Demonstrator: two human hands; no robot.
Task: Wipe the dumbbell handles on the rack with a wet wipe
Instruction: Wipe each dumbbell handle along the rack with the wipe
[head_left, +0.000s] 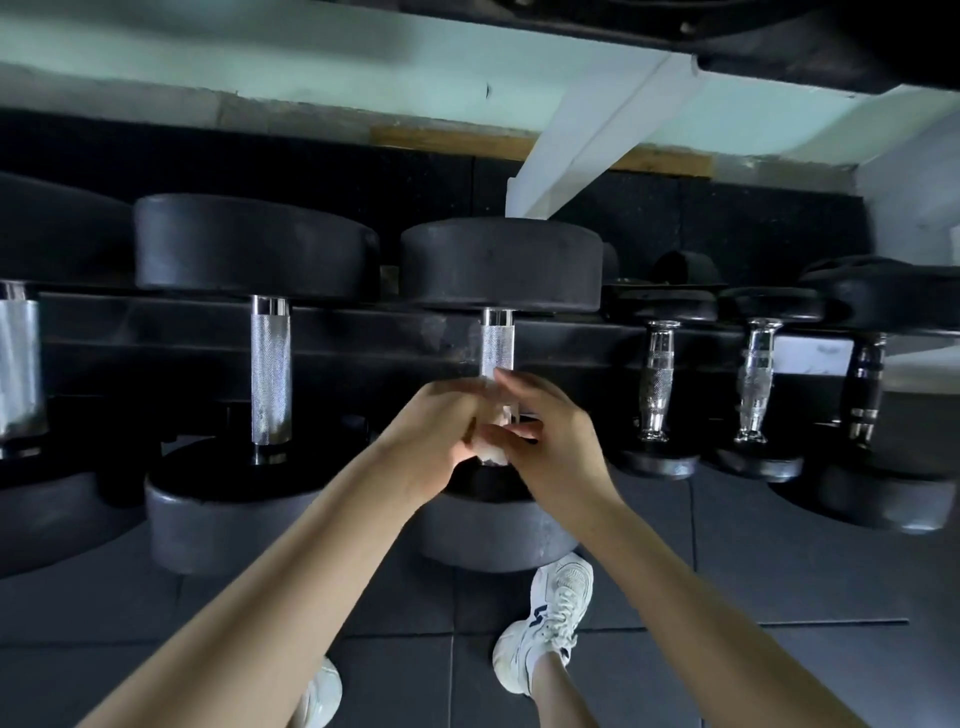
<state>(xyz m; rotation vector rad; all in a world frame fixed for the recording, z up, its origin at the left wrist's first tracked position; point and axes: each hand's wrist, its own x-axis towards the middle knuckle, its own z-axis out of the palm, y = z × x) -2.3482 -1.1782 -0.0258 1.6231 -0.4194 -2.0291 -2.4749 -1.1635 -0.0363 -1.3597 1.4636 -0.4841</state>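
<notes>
One dumbbell handle (497, 345) on rack (363, 338) | left hand (436, 431) grips wet wipe (493, 454) | right hand (556, 447) loose-fingered

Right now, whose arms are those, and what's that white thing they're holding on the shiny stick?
The camera sits on a person's head and looks down, so those are their own arms. The shiny stick is a dumbbell handle on a rack, between other dumbbells. The white thing is a wet wipe. The left hand wraps it round the handle; the right hand touches it with its fingers. Below are the person's white shoes on the dark floor.
</notes>
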